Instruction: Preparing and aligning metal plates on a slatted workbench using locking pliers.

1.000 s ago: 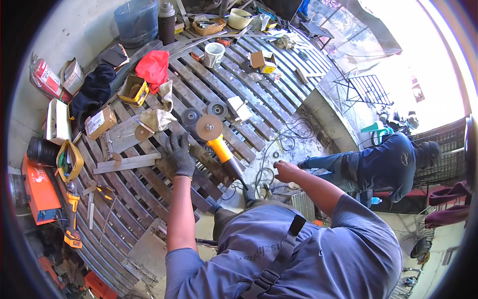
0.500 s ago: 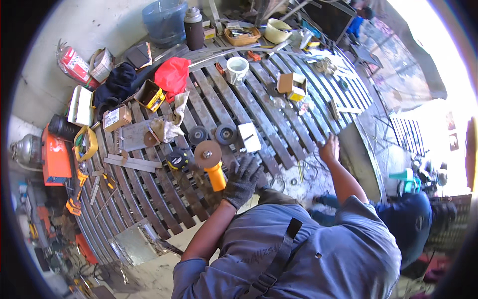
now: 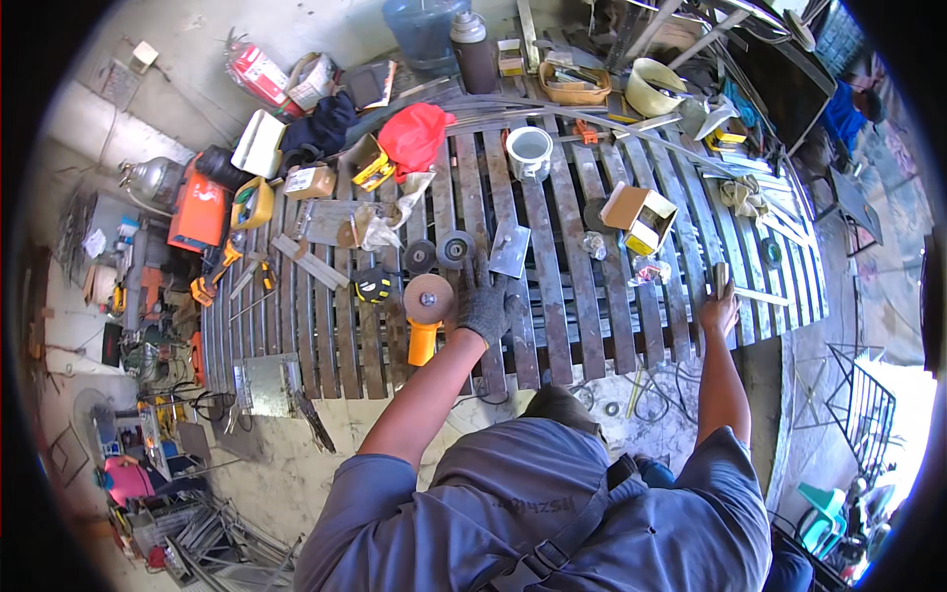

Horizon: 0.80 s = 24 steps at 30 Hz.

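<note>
My left hand (image 3: 483, 308), in a dark knit glove, is open with its fingers stretched out over the slatted metal bench. Just beyond its fingertips lies a small rectangular metal plate (image 3: 509, 252); I cannot tell whether they touch. Left of the glove lies an angle grinder (image 3: 422, 341) with a yellow body and a brown disc facing up. Two dark round discs, one of them a grinding disc (image 3: 455, 249), lie just behind it. At the bench's right side my bare right hand (image 3: 720, 312) closes on the near end of a short metal piece (image 3: 721, 275), beside a pale flat strip (image 3: 760, 296).
A tape measure (image 3: 374, 285) and flat metal bars (image 3: 310, 262) lie to the left. Farther back are a white mug (image 3: 530, 152), an opened cardboard box (image 3: 639, 215) and a red cloth (image 3: 414, 138). Gaps run between the bench slats (image 3: 562, 296).
My right hand has reached forward onto the bench and met the short metal piece. My left hand has moved forward beside the grinder, nearer the plate. The whole view has shifted.
</note>
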Tool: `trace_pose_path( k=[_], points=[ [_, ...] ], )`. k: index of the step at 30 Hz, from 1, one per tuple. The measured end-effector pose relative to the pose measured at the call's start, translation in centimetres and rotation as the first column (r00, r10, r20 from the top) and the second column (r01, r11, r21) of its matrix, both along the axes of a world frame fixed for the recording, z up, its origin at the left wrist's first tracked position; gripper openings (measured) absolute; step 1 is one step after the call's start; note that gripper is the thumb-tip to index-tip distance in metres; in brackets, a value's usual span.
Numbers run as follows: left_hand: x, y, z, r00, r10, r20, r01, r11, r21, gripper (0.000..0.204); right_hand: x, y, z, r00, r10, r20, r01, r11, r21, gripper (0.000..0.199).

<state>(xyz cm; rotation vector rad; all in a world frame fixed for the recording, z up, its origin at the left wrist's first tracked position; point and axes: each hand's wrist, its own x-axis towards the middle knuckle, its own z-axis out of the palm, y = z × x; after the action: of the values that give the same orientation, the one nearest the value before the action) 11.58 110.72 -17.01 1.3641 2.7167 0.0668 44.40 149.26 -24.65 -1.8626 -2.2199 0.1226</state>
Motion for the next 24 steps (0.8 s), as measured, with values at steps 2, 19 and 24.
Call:
trace_pose_path(
  k=[2,19,24],
  points=[
    [0.8,-0.5,0.9,0.999,-0.017,-0.042,0.013,0.997,-0.081,0.067,-0.9,1.5,1.0,0.979,0.050,-0.198,-0.097,0.967,-0.237,0.062],
    [23.2,-39.6,-1.6,0.955,0.295,0.044,-0.294,0.911,0.290,0.033,-21.9,-47.1,5.7,0.608,0.427,-0.669,-0.794,0.303,-0.527,0.094],
    [29.9,-48.0,-5.5,0.778,0.587,0.222,-0.625,0.760,0.180,0.042,-27.8,-50.3,4.1,0.907,0.326,-0.267,-0.421,0.663,-0.619,0.117]
  ],
)
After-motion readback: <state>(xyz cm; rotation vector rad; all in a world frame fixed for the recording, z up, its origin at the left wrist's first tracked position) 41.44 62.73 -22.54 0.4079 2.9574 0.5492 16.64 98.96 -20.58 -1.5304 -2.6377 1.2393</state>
